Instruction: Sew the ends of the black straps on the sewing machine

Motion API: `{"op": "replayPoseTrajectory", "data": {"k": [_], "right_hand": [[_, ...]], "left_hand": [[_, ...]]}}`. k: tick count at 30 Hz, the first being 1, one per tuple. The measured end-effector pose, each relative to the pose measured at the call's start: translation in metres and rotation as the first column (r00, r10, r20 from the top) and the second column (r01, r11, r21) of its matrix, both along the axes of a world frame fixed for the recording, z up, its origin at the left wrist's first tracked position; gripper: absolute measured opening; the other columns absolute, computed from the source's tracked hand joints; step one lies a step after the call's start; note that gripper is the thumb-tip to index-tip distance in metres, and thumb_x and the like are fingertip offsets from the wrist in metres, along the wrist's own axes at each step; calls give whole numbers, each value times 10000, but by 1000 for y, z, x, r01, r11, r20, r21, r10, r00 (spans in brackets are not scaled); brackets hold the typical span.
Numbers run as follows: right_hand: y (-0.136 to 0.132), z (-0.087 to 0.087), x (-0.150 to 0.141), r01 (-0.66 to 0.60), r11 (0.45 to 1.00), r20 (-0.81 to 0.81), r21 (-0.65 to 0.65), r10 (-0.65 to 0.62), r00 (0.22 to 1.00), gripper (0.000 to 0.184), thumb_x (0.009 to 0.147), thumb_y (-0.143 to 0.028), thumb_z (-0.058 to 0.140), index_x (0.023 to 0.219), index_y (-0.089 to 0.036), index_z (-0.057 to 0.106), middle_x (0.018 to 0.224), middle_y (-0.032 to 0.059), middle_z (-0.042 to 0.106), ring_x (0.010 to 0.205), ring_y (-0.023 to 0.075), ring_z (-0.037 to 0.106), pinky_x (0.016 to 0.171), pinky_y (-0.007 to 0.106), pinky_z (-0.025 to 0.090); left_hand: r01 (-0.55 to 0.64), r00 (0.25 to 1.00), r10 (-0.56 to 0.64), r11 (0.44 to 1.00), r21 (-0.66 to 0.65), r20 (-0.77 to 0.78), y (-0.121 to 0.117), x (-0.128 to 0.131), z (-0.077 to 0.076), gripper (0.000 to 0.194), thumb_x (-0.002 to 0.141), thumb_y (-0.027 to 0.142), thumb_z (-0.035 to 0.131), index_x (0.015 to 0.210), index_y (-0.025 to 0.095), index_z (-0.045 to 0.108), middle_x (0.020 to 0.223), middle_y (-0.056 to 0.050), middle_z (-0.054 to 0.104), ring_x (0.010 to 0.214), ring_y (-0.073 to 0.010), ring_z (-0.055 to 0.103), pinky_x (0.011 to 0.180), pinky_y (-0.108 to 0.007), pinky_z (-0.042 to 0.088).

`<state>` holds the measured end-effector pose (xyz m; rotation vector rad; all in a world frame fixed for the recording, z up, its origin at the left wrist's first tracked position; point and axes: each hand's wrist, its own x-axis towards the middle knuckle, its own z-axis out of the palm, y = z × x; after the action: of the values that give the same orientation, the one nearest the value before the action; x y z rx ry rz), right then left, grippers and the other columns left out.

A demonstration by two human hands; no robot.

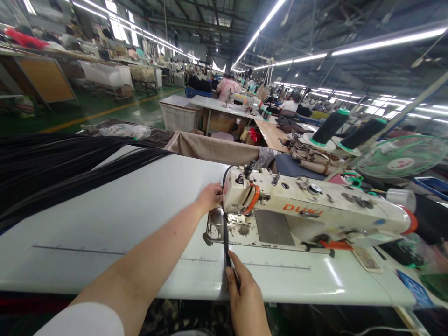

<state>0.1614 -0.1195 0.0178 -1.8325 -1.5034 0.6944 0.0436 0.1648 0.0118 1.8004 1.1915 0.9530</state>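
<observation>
A narrow black fabric strip [226, 235] runs front to back under the needle area of a white sewing machine [280, 196] with an orange guard. In front of the needle plate, my right hand [247, 294] is closed on the strip between thumb and fingers. A slim dark object shows in that grip too, but its kind is unclear. My left hand [211, 196] reaches to the far left side of the machine head, its fingers curled at the strip where it emerges behind; the fingertips are partly hidden.
A pile of long black strips [70, 172] covers the left of the white table [147, 200]. A printed ruler [196, 261] crosses the front. Black thread cones [331, 126] and a green fan [401, 156] stand at right. Beyond are a beige cloth-lined bin [217, 148] and a person [228, 86].
</observation>
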Motion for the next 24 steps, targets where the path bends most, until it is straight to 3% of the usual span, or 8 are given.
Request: {"op": "replayPoseTrajectory", "data": {"k": [4, 8, 12, 15, 18, 21, 24], "right_hand": [[-1, 3, 3, 38, 994, 55, 102, -43, 998, 446, 1035, -450, 476, 1390, -249, 660, 1160, 112, 697, 1054, 247, 712, 949, 360, 587], [-3, -1, 8, 63, 977, 12, 203, -67, 998, 391, 1028, -411, 535, 1337, -213, 671, 1233, 129, 629, 1148, 240, 652, 1029, 367, 543], [-1, 6, 6, 55, 963, -54, 263, -42, 998, 346, 1020, -420, 570, 1240, -188, 702, 1256, 148, 622, 1179, 253, 621, 1046, 386, 521], [5, 17, -2, -36, 978, -140, 206, 66, 988, 316, 1011, -458, 583, 1149, -209, 721, 1106, 103, 685, 1029, 231, 648, 930, 346, 535], [17, 20, -14, -84, 993, -320, 82, 106, 942, 437, 963, -594, 604, 1113, -201, 721, 887, 50, 697, 803, 194, 628, 741, 306, 512], [36, 13, -28, -118, 992, -559, -45, 73, 826, 637, 849, -781, 616, 1045, -183, 716, 728, 9, 650, 581, 134, 514, 540, 269, 404], [55, 6, -39, -125, 983, -714, -131, -6, 700, 740, 708, -873, 665, 958, -177, 697, 675, -4, 640, 483, 93, 427, 451, 244, 282]], "left_hand": [[-108, 984, 120, 990, -96, 134, -1, -6, 3, 141, 705, 207, 765, 633, 182, 647, 881, -45, 720, 1014, -259, 645, 973, -358, 479], [-182, 920, 257, 949, -257, 297, -11, -15, 3, 256, 773, 346, 745, 644, 186, 593, 699, -11, 625, 861, -225, 640, 885, -358, 520], [-142, 801, 347, 901, -409, 487, -31, -29, 2, 294, 845, 413, 713, 728, 178, 579, 757, -45, 671, 833, -193, 680, 883, -360, 573], [-86, 710, 376, 886, -456, 596, -53, -45, 3, 356, 832, 442, 770, 748, 180, 544, 799, -77, 694, 848, -196, 715, 955, -411, 593], [-64, 648, 385, 887, -457, 657, -76, -61, 4, 406, 772, 447, 846, 752, 171, 548, 800, -75, 696, 869, -203, 728, 1031, -455, 581], [-74, 620, 387, 895, -440, 682, -99, -74, 6, 412, 740, 458, 874, 789, 150, 605, 838, -69, 706, 941, -212, 735, 1081, -457, 563], [-105, 619, 396, 898, -428, 679, -120, -84, 7, 414, 737, 472, 876, 845, 140, 654, 901, -67, 725, 1015, -224, 737, 1102, -442, 554]]}}
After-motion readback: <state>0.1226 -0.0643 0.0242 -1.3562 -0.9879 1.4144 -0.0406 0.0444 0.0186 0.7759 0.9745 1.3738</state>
